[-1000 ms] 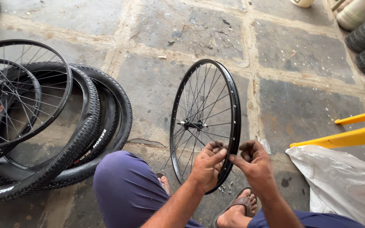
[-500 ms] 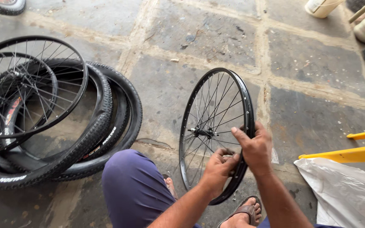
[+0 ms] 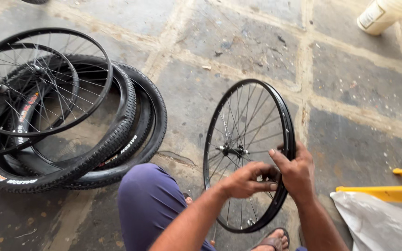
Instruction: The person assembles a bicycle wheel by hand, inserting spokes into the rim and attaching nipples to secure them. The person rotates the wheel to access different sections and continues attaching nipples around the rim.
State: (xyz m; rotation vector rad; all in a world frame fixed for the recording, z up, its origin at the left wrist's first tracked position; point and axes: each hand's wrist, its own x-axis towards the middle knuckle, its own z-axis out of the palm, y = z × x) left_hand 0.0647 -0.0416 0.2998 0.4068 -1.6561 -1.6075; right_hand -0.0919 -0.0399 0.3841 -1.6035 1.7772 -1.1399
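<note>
A black spoked bicycle rim (image 3: pixel 238 97) stands upright on the stone floor between my knees, its hub (image 3: pixel 231 150) at the centre. My right hand (image 3: pixel 296 173) grips the rim's right edge, thumb over the inner side. My left hand (image 3: pixel 245 180) reaches through from the left with its fingers pinched among the spokes near the rim. What the fingers pinch is too small to tell.
A pile of black tyres (image 3: pixel 117 144) with two more spoked rims (image 3: pixel 43 83) on top lies at the left. A white container (image 3: pixel 382 16) stands at the top right. A yellow frame (image 3: pixel 391 191) and a white plastic sack (image 3: pixel 382 225) sit at the lower right. My sandalled foot (image 3: pixel 273 241) is under the wheel.
My right hand slid up the rim's right edge and the left hand followed to the spokes beside it. The view shifted, bringing the wheel closer.
</note>
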